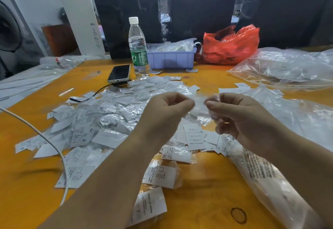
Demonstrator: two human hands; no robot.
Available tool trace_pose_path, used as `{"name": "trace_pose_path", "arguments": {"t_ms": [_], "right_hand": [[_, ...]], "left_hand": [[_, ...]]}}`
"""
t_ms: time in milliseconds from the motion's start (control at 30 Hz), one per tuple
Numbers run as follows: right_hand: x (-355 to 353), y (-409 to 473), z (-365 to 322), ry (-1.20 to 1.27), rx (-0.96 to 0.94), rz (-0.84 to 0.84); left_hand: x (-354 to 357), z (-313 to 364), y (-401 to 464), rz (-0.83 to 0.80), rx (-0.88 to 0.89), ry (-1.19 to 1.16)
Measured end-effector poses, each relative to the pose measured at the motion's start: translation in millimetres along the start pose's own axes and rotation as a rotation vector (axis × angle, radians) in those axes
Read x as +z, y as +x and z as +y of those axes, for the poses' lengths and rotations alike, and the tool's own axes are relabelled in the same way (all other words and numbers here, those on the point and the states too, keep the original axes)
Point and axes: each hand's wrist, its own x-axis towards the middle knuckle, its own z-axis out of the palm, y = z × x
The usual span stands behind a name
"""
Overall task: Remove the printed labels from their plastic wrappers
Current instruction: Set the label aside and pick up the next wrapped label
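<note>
left hand (pixel 168 107) and right hand (pixel 234 115) raised over the desk (pixel 207 180), each pinching one end of a clear wrapper (pixel 200 103) stretched between them | label pile (pixel 115 113) spreads beneath and left | bare desk at near edge, by the cable (pixel 54 144) | bottle (pixel 137 46), phone (pixel 119 73), tray (pixel 171 57) along far edge

We see glossy, crinkled clear plastic wrappers (pixel 115 118), matt white paper-like labels (pixel 193 136), and a smooth orange tabletop (pixel 207 189) with a slight sheen.
</note>
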Motion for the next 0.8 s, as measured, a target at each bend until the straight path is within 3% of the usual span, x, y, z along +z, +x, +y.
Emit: {"name": "trace_pose_path", "arguments": {"t_ms": [167, 367, 600, 800], "right_hand": [[3.5, -2.6, 1.1, 0.055, 0.076, -0.143], [0.4, 0.8, -0.5, 0.179, 0.017, 0.048], [-0.5, 0.0, -3.3, 0.248, 0.004, 0.077], [-0.9, -0.1, -1.2, 0.192, -0.014, 0.171]], "left_hand": [[1.6, 0.7, -0.6, 0.002, -0.044, -0.146], [8.6, -0.7, -3.5, -0.087, -0.027, -0.076], [3.7, 1.0, -1.4, -0.038, -0.032, -0.053], [5.3, 0.1, -1.5, -0.138, -0.058, -0.054]]}}
